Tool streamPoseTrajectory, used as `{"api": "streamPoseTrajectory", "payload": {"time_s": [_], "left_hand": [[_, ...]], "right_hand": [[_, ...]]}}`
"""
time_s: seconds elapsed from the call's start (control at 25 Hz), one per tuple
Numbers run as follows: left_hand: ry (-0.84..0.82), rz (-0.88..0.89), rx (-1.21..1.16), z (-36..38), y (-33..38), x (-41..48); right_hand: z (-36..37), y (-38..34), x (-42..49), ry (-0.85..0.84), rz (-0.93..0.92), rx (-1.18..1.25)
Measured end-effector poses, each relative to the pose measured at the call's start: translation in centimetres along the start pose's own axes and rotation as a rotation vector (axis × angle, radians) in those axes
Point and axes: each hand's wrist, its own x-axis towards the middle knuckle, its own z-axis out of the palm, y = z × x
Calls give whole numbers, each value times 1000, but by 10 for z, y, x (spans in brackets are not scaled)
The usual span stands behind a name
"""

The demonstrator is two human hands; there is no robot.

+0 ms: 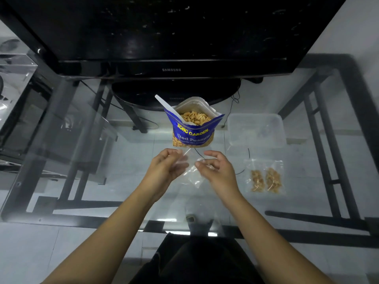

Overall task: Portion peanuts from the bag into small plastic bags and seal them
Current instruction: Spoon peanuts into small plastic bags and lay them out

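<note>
While half-curled | left hand [165, 168] + right hand [215, 169] pinch clear bag [192, 174]

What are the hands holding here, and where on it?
Left hand and right hand hold one clear bag by its opposite sides.

Dark clothing [194, 263] (2 bare forearms [114, 228])

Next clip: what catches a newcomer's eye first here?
An open blue foil peanut bag, white plastic spoon stuck in it, stands at the centre. Just nearer, the left hand and right hand pinch an empty small clear plastic bag; filled clear peanut packets lie to the right.
</note>
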Motion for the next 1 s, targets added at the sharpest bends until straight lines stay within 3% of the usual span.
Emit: {"api": "streamPoseTrajectory", "payload": {"time_s": [0.12,0.56,0.88,1.0], "left_hand": [[-15,-62,-174,0,21,-1],[-269,131,168,21,55,-16],[-187,357,475,28,66,-23],[-4,626,860,27,67,-22]], "right_hand": [[-16,-22,0,-33,-50,2],[-51,-78,-9,-84,-192,-114],[-64,-87,-11,-214,-186,-124],[-66,-89,-11,-223,-194,-107]]}}
